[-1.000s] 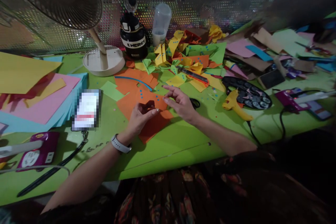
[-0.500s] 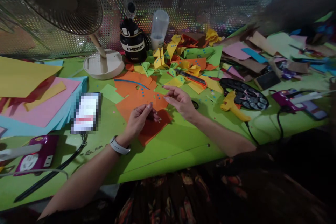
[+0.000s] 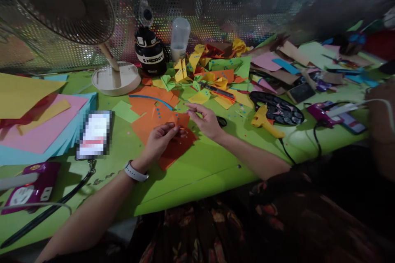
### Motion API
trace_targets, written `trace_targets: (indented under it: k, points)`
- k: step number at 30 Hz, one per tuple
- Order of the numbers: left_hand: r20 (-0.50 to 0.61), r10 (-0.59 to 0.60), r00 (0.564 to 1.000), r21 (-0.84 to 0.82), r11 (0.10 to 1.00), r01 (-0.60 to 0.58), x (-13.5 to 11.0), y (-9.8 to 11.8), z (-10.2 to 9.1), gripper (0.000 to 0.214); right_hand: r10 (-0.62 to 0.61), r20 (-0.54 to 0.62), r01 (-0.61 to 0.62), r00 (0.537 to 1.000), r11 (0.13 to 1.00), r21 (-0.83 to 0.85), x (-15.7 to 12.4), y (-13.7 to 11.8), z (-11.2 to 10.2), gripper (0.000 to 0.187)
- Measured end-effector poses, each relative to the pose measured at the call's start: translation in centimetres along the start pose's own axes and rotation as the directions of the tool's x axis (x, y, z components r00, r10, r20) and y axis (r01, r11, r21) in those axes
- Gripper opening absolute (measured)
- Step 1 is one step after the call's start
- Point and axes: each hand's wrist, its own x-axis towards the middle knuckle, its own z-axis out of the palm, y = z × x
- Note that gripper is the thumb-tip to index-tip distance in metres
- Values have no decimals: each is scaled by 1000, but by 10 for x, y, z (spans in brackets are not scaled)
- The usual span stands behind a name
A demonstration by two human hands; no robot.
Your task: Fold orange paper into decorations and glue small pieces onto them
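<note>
Above the orange paper sheets (image 3: 177,154) both of my hands face each other, a small gap between their fingertips. My left hand (image 3: 162,139), with a white watch band on the wrist, is closed in a pinch; whatever lies between thumb and fingers is too small to name. My right hand (image 3: 206,122) also has thumb and forefinger brought together, and any tiny thing at the tips cannot be made out. Small blue dots mark the orange paper near the hands. A thin blue paper strip (image 3: 149,97) lies across the sheets just beyond them.
Behind are folded yellow and green paper pieces (image 3: 182,70), a box cutter (image 3: 217,91) and a black bottle (image 3: 150,55). A yellow glue gun (image 3: 267,122) and black round-welled tray (image 3: 279,108) sit right. Left are a fan (image 3: 115,79), phone (image 3: 94,134) and paper stack (image 3: 46,125).
The view has turned slightly to the right, and another person's arm now shows at the right edge. My left fingers have curled a little; both hands stay over the orange paper.
</note>
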Motion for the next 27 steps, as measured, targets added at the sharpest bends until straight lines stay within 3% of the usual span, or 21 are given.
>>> trace_targets:
  k: [3,7,10,12,14,16,18,23,25,27]
  points:
    - [-17,22,1000,-73,997,-23,1,0,0,42,-88,-121,79,989,994,-78,12,-16,-25,34]
    - [-71,74,995,-127,988,-83,3,-1,-2,36,-139,-151,73,979,923,-378,8,-44,-96,33]
    - [-108,110,988,-154,980,-126,5,-3,-3,33,-90,-93,-10,992,665,-747,-27,-48,-160,35]
    - [-120,106,987,-161,979,-125,6,-4,-3,33,51,-67,-82,996,432,-898,-57,-39,-195,49]
    - [-125,100,987,-166,979,-121,6,-5,-3,32,231,-155,-206,960,216,-954,-83,-25,-216,62]
    - [-119,100,988,-175,977,-120,7,-6,-3,31,350,-240,-291,906,102,-951,-99,-11,-225,68]
    - [-109,104,989,-189,974,-123,6,-6,-3,29,383,-262,-312,886,73,-947,-104,0,-222,68]
    - [-117,107,987,-200,971,-129,6,-5,-3,29,274,-302,-322,913,31,-946,-102,8,-207,69]
    - [-115,104,988,-207,970,-126,6,-6,-3,29,162,-370,-385,915,76,-920,-103,8,-207,71]
    - [-112,102,988,-220,967,-125,6,-7,-4,30,49,-464,-463,884,227,-857,-102,6,-207,67]
